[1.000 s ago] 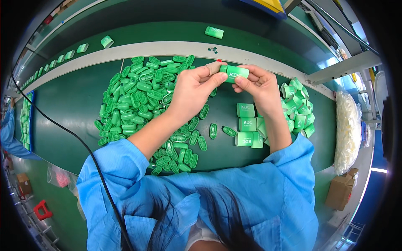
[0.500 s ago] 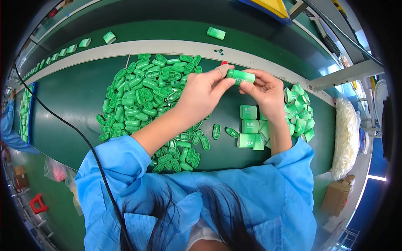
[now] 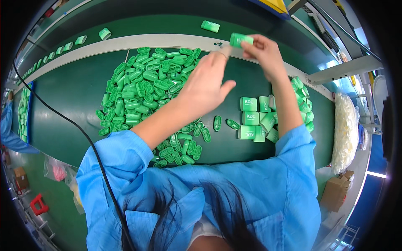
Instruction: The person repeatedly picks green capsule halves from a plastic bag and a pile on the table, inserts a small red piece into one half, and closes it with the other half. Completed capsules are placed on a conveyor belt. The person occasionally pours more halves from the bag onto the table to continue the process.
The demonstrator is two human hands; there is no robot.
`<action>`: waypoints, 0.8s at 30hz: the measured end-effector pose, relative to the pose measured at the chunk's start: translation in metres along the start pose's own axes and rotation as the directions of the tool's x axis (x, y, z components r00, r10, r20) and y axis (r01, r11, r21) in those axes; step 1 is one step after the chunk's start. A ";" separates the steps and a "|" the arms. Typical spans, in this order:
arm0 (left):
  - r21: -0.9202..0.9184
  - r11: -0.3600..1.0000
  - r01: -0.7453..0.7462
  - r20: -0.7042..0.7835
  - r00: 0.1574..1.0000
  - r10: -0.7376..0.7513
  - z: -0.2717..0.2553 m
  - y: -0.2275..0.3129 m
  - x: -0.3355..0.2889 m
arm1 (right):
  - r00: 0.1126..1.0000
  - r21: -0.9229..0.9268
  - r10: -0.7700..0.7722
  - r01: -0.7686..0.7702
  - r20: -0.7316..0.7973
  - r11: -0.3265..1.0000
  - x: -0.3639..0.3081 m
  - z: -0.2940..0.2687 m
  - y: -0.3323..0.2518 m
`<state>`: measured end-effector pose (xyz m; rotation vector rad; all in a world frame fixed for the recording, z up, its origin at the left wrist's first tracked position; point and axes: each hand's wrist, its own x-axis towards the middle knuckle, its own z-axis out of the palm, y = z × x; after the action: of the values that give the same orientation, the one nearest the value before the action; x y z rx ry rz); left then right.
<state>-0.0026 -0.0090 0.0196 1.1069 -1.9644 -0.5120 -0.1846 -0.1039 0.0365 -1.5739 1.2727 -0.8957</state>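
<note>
High over the work table (image 3: 67,113), my right hand (image 3: 266,54) grips a small green oval casing (image 3: 240,40) with pale lettering between thumb and fingers. My left hand (image 3: 205,81) is beside it and apart from the casing, thumb spread away and fingertips smeared by motion; nothing shows in it. Below and left of that hand lies a large heap of green oval caps (image 3: 138,90). Two single caps (image 3: 217,123) rest to the right of the heap. Several green casings (image 3: 248,104) stand and lie beneath my right forearm, and more are piled behind it.
Beyond a pale rail (image 3: 167,40) runs a green belt (image 3: 159,25) with a casing (image 3: 210,26) and a row of others at the left. Small dark bits (image 3: 217,44) sit on the rail. A black cable (image 3: 63,121) crosses at left; a plastic bag (image 3: 345,134) bulges at right.
My right hand has carried the casing up and away toward the belt. My left hand has let go of it, and its thumb has opened out.
</note>
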 end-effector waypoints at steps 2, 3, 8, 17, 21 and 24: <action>0.038 0.989 -0.144 0.192 0.972 0.134 -0.001 0.006 -0.007 | 0.994 -0.097 0.097 -0.101 -0.041 0.990 0.046 -0.020 0.022; 0.029 0.989 -0.148 0.323 0.938 0.131 -0.001 0.011 -0.013 | 0.986 -0.056 0.143 -0.148 -0.085 0.987 0.064 -0.022 0.039; 0.012 0.985 -0.173 0.541 0.829 0.139 0.004 0.013 -0.030 | 0.941 -0.251 0.084 -0.172 -0.326 0.952 0.077 -0.026 0.050; -0.134 0.984 0.119 0.405 0.913 -0.056 0.005 0.002 -0.018 | 0.860 -0.660 -0.218 0.497 0.461 0.563 -0.100 -0.031 0.009; -0.255 0.921 0.294 0.346 0.917 -0.197 -0.001 0.000 -0.008 | 0.945 -0.619 -0.052 0.252 0.322 0.744 -0.110 -0.020 0.009; -0.294 0.876 0.381 0.354 0.895 -0.270 -0.007 -0.004 -0.002 | 0.990 -0.306 -0.048 0.087 0.135 0.948 -0.099 -0.009 -0.003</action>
<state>0.0056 -0.0089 0.0198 1.1812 -1.8322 -1.2414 -0.2129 -0.0090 0.0427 -1.8996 1.3233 -0.6463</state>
